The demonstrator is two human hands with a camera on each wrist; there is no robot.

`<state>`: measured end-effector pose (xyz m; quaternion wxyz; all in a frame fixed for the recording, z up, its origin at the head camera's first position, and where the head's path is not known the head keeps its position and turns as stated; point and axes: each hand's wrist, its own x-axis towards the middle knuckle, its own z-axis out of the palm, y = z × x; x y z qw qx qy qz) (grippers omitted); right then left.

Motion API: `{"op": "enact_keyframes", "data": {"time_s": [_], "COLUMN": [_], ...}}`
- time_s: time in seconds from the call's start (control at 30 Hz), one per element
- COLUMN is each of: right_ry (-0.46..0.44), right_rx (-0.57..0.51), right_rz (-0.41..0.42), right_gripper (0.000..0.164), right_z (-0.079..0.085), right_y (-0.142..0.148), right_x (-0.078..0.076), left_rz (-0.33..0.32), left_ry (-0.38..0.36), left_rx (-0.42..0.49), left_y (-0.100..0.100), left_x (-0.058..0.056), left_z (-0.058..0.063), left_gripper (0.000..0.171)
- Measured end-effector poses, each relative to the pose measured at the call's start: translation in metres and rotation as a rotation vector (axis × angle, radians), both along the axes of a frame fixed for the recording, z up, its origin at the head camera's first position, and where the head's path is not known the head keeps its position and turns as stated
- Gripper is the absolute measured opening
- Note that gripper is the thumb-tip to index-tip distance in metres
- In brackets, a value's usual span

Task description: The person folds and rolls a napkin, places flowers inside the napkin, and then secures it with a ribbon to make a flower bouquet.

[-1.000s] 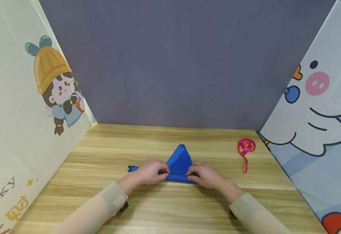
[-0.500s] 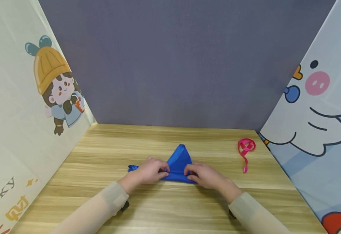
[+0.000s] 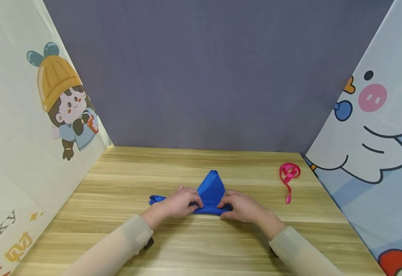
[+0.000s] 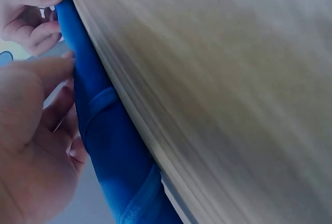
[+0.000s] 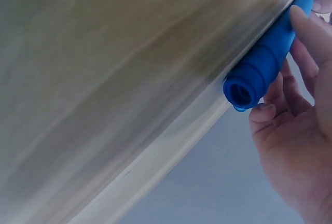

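Note:
A blue cloth (image 3: 213,192) lies at the middle of the table, its near edge rolled into a tube and its far part a flat triangle pointing away. My left hand (image 3: 183,201) grips the roll left of centre, its thumb at the near side and fingertips over the top. To the right, my right hand (image 3: 241,207) pinches the roll between thumb and fingers. In the right wrist view the rolled cloth (image 5: 267,60) shows a hollow, layered end beside that hand. The left wrist view shows overlapping wraps along the roll (image 4: 98,99). A crumpled blue end (image 3: 155,199) sticks out past my left hand.
A pink ribbon (image 3: 288,198), looped at its far end, lies at the back right of the wooden table (image 3: 201,245). A grey panel (image 3: 201,76) rises behind, and printed cartoon panels stand at both sides.
My right thumb has come down to the roll's near edge, and my left fingers have shifted slightly right along the cloth. The triangle keeps nearly the same shape, and the ribbon stays put.

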<state>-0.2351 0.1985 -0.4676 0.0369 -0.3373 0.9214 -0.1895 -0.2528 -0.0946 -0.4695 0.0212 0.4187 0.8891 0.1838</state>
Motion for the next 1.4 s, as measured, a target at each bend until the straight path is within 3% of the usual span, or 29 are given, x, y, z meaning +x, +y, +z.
{"op": "enact_keyframes", "data": {"time_s": [0.17, 0.4, 0.6, 0.8, 1.07, 1.2, 1.4], "right_ry": [-0.009, 0.035, 0.044, 0.006, -0.058, -0.008, 0.126], "right_rx": [0.016, 0.008, -0.009, -0.03, -0.09, -0.075, 0.052], "right_rz": [-0.012, 0.031, 0.046, 0.034, 0.029, 0.051, 0.049], "right_gripper": [0.021, 0.014, 0.01, 0.011, 0.011, 0.006, 0.014], "right_z": [-0.0002, -0.0005, -0.0027, -0.0031, -0.0037, -0.0035, -0.003], "right_y": [0.0003, 0.0011, 0.0027, 0.0047, 0.0047, 0.0043, 0.0039], "right_x": [-0.0006, -0.0018, -0.0044, -0.0064, -0.0067, -0.0062, -0.0015], "left_rz": [0.009, 0.034, 0.061, 0.066, 0.087, 0.088, 0.11], "left_ry": [-0.029, 0.016, 0.002, 0.009, -0.05, 0.003, 0.075], "left_rx": [-0.023, 0.001, 0.023, 0.062, 0.098, 0.064, -0.026], "left_y": [-0.0024, -0.0038, -0.0047, -0.0061, -0.0045, -0.0044, 0.0], "left_x": [-0.0012, 0.0003, 0.0026, 0.0027, 0.0007, 0.0021, 0.0046], "left_z": [0.0004, -0.0001, -0.0005, -0.0009, -0.0016, -0.0007, 0.0004], "left_gripper": [0.017, 0.01, 0.011, 0.01, 0.009, 0.007, 0.014]}}
